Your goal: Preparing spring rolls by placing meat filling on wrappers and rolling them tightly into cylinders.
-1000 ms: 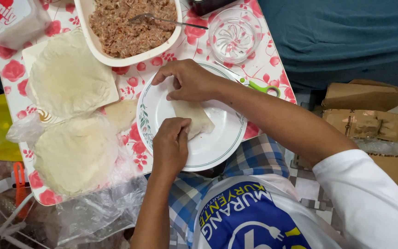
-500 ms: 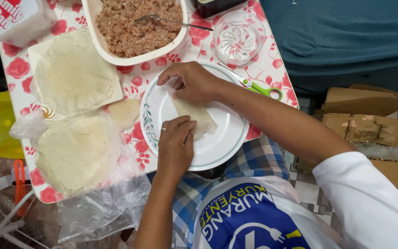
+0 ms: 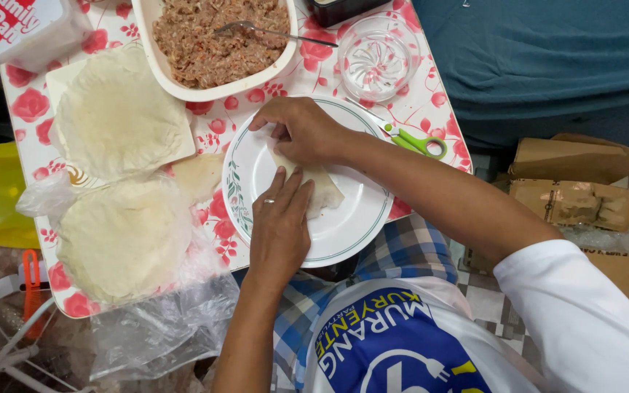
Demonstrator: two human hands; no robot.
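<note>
Right hand [image 3: 301, 131]: palm down, fingers curled over the far end of a folded wrapper [image 3: 319, 191], pressing it onto the plate.
Left hand [image 3: 279, 225]: flat and open, a ring on one finger, fingertips resting against the wrapper's near edge.
Wrapper: pale, rolled, lying between both hands.
Plate [image 3: 358, 222]: white with a green rim, under both hands.
Beyond the right hand: white dish of minced filling [image 3: 216, 40] with a fork [image 3: 271, 30]; clear glass bowl [image 3: 378, 57].
Right of the right hand: green-handled scissors [image 3: 413, 140].
Left of the left hand: round wrapper stacks [image 3: 121, 240] on clear plastic.
Tabletop [image 3: 314, 80]: rose-patterned cloth.
</note>
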